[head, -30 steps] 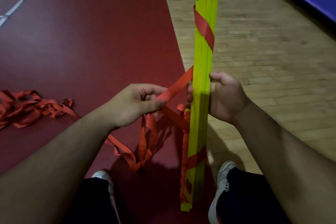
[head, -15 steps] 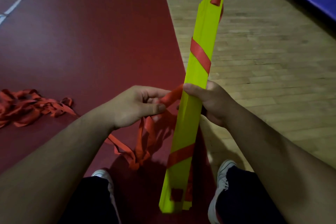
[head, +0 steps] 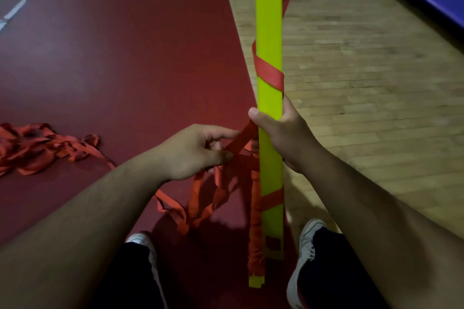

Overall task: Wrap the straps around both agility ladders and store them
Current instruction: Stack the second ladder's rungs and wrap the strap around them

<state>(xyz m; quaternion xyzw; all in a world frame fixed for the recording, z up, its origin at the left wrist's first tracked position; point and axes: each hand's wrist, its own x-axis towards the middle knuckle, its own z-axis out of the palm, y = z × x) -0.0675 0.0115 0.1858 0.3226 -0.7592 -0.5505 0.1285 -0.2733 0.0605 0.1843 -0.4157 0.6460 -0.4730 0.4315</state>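
Wrapping step: right hand (head: 283, 135) clasps ladder rungs (head: 268, 32), left hand (head: 193, 150) pinches red strap (head: 241, 135) beside that grip; next turn likely needs tension.

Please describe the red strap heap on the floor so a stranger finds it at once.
Find the dark red mat beside the wooden floor. On its left lies the tangled strap heap; unlike the strap at the yellow rungs, nobody holds it.

Left hand (head: 195, 153) pinching; right hand (head: 286, 133) wrapped in firm grip.
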